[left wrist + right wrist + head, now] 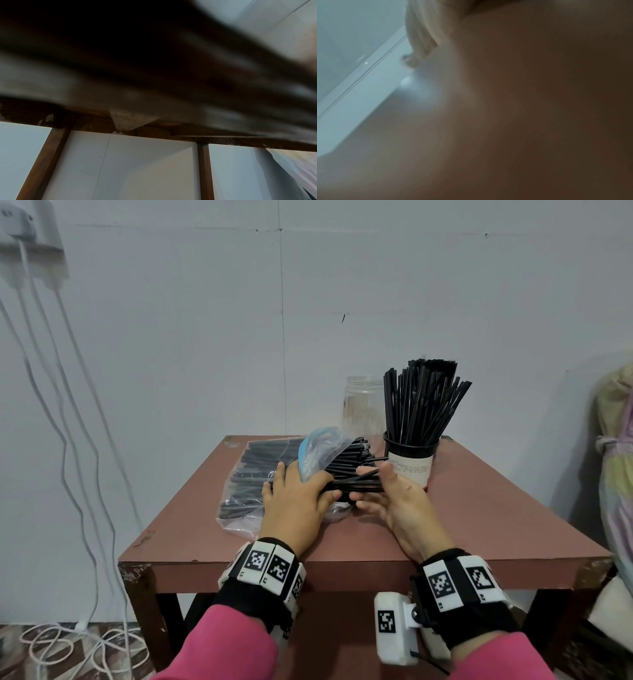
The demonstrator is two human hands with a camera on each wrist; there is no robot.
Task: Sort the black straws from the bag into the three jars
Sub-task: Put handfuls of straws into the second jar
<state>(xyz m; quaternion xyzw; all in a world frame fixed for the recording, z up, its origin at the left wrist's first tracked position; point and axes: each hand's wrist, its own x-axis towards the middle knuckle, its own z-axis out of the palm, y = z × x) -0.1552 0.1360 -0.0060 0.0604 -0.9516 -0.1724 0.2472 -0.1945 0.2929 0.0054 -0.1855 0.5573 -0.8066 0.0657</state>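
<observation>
A clear plastic bag (253, 474) full of black straws lies on the brown table (479, 508), its mouth turned right. My left hand (298, 494) lies on top of the bag with fingers spread. My right hand (376, 491) grips a small bunch of straws (359, 484) that sticks out of the bag's mouth, thumb above and fingers below. Behind it stands a labelled jar (411, 463) packed with upright straws (421, 405). An empty clear jar (363, 405) stands at the back. Both wrist views are blurred and show no straws.
White cables (68, 440) hang down the wall at the left and coil on the floor. A pale bundled bag (616, 457) sits at the right, off the table. The table's front edge (342, 570) is just under my wrists.
</observation>
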